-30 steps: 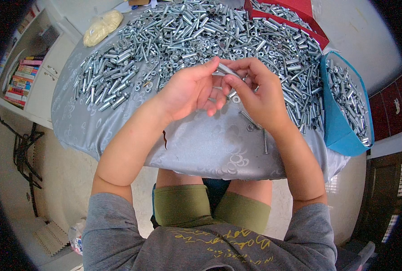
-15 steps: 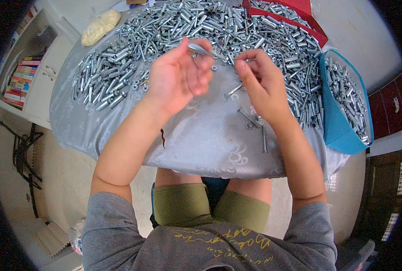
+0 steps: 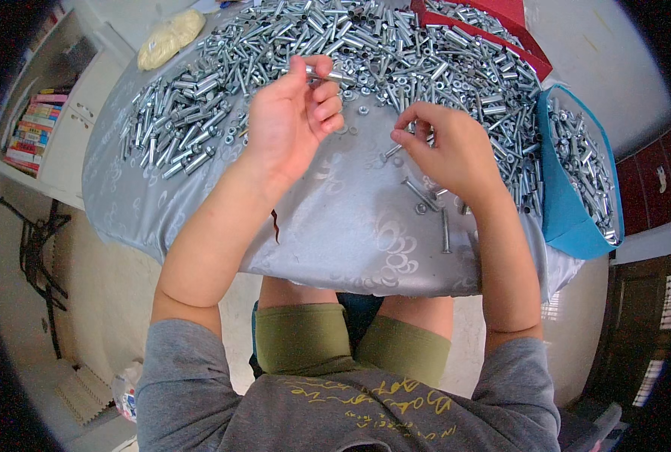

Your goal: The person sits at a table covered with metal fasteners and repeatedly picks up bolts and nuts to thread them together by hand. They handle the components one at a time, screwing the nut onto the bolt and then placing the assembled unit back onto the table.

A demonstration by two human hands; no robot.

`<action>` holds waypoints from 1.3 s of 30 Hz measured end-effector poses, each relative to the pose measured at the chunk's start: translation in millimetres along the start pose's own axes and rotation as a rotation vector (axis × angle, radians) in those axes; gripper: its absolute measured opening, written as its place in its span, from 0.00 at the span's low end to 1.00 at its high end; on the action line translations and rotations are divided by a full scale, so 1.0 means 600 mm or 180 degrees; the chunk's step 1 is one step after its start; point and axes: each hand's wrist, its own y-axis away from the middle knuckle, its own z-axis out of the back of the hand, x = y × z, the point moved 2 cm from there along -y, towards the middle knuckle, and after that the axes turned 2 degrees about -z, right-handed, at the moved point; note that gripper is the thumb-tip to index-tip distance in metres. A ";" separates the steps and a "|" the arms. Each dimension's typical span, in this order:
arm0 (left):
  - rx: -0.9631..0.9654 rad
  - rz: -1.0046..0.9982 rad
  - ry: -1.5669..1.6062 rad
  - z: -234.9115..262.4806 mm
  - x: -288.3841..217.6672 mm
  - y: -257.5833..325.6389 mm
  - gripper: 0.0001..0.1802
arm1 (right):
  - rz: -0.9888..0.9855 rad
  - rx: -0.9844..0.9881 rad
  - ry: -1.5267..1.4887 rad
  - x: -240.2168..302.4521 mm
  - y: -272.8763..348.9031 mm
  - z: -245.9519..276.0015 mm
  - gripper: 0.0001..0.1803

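Separating 2 hands (image 3: 294, 124) (image 3: 456, 154) — bare tablecloth (image 3: 331, 222)

On the silver-grey cloth-covered bench (image 3: 324, 233), I'm seeing room front-centre; heaped silvery metal fasteners (image 3: 384, 53) are blocking beyond, an open blue bin (image 3: 565, 230) rightward.

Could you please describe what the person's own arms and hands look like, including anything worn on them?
The left hand and right hand are bare, without gloves. No watch shows on either wrist. The forearms are uncovered below short grey sleeves, part of a dark grey T-shirt with yellow lettering.
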 end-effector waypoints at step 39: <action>-0.0180 -0.0513 -0.1510 -0.020 0.006 0.011 0.18 | 0.1225 -0.0335 0.0454 0.005 -0.009 -0.070 0.08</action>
